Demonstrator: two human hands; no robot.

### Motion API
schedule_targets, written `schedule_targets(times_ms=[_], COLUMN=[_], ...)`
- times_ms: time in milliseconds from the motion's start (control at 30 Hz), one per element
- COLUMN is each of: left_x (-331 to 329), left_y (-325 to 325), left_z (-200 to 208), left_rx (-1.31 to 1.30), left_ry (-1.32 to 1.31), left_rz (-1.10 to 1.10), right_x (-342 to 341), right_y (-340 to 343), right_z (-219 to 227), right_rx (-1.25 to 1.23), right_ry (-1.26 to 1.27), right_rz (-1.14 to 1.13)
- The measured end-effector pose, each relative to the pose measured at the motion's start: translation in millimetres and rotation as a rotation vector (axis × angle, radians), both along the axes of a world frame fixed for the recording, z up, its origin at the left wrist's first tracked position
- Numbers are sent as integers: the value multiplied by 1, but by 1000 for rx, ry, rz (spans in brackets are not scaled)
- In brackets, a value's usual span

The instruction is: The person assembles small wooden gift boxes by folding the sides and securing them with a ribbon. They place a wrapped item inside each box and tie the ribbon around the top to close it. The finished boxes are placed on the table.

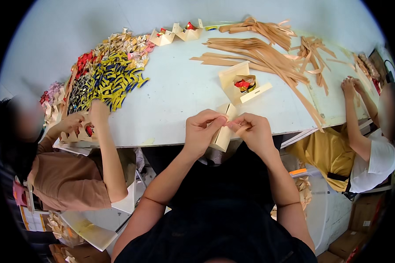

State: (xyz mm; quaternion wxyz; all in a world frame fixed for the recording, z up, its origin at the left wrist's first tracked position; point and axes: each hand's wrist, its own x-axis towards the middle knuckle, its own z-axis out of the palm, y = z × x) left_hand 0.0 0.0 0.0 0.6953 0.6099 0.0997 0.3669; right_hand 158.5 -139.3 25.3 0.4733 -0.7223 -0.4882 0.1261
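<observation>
Thumb and forefinger of the left hand (pixel 202 129) press together at the top of a cream cardboard box (pixel 222 140), while the right hand (pixel 253 129) meets them from the other side, its thumb and forefinger pinching at the same spot, the other fingers curled. Almost no gap shows between the two sets of fingertips; whether a ribbon is caught there as well is too small to tell. This box is closed and narrow, held just in front of the wearer's body at the near edge of the white table (pixel 171 96). Its long axis runs away from the body, the far end pointing slightly right toward an open box (pixel 229 82), the near end reaching past the table edge. Red and gold wrapped pieces (pixel 245 84) sit inside the open box, whose lid stands raised. Beyond it, flat tan ribbons (pixel 254 50) lie in long bundles. Yellow-and-navy wrapped packets (pixel 114 79) are heaped at the left, beside a co-worker in a brown top (pixel 70 182).
</observation>
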Motion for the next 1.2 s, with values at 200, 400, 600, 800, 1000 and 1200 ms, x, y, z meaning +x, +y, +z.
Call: schedule_targets(times_ms=[200,400,600,800,1000,1200], left_x=[-2,-13,-7,-10,-13,-15], left_y=[-10,-20,-27,-9,-16,-24], left_z=[15,25,22,31,27,33], left_rx=[407,723,455,-163,8,547], left_ry=[80,162,241,83,55,160], left_rz=[198,281,322,-5,-23,313], right_x=[31,36,-18,-34,-29,-34], right_y=[-11,-8,-9,-21,-9,0], right_z=[9,37,48,34,24,4], right_rx=[-108,-217,43,122,124,221], right_ry=[320,715,456,-4,97,96], right_rz=[171,147,152,39,63,89])
